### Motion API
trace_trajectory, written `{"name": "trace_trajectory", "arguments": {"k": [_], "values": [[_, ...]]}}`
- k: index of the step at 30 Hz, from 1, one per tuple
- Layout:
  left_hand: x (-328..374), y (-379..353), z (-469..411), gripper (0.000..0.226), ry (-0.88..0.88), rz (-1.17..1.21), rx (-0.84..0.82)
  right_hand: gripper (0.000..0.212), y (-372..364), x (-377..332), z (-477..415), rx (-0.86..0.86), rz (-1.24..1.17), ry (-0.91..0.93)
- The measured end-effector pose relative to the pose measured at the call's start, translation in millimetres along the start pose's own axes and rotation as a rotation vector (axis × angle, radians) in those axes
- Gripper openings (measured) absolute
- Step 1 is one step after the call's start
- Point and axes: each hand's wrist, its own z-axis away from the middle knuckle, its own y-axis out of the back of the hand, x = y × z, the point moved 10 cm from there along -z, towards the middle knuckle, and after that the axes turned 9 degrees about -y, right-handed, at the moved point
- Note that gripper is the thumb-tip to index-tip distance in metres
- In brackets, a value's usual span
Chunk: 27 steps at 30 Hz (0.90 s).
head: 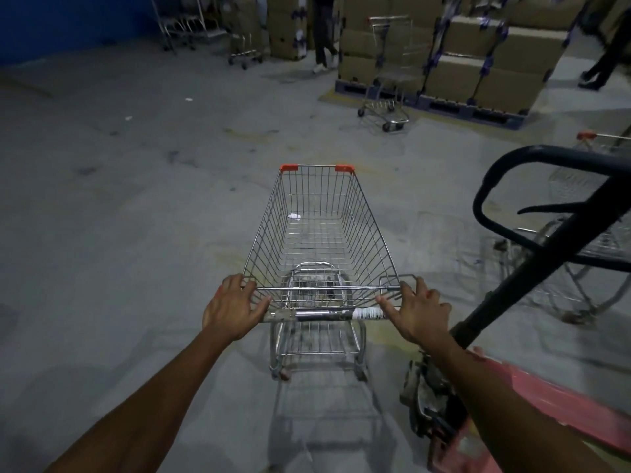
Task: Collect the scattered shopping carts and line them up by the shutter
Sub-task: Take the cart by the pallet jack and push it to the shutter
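Straight ahead, a wire shopping cart (321,233) stands on the grey concrete floor (119,199), about midway between the near edge and the far edge, where a blue wall (68,25) and stacked cardboard boxes (478,49) rise. Its long axis runs directly away from the person. The narrow front end with orange corner caps points toward the far edge, and the handle bar (324,315) is nearest the person. The basket holds nothing but a small white scrap.

The left hand (234,307) grips the left end of the handle bar, fingers bent over onto the basket's rear wire and thumb lying along the bar. The right hand (420,312) holds the right end the same way. Its fingers are less bent and reach forward to the rear wire, and its thumb stretches inward along the bar.

Just to the cart's right, a pallet jack (546,240) tilts its black handle loop over another cart (594,233) behind it. A third cart (386,80) stands against the boxes on their pallet, and more carts (244,46) stand near the far left corner.
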Motion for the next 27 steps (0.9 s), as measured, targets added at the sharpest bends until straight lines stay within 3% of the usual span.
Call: {"name": "trace_trajectory", "arguments": {"k": [8, 13, 21, 27], "values": [[-50.3, -9.9, -43.8, 0.075, 0.079, -0.147, -0.059, 0.091, 8.3, -65.0, -72.8, -0.133, 0.125, 0.144], [-85.4, -11.6, -90.5, 0.088, 0.099, -0.136, -0.124, 0.096, 16.2, -111.5, -129.8, -0.089, 0.118, 0.176], [-147.7, -13.4, -171.9, 0.088, 0.141, -0.133, -0.181, 0.076, 21.8, -185.5, -214.4, -0.126, 0.179, 0.195], [-184.7, -17.0, -235.0, 0.091, 0.159, -0.135, -0.201, 0.099, 35.4, -233.2, -279.7, -0.085, 0.164, 0.184]]}}
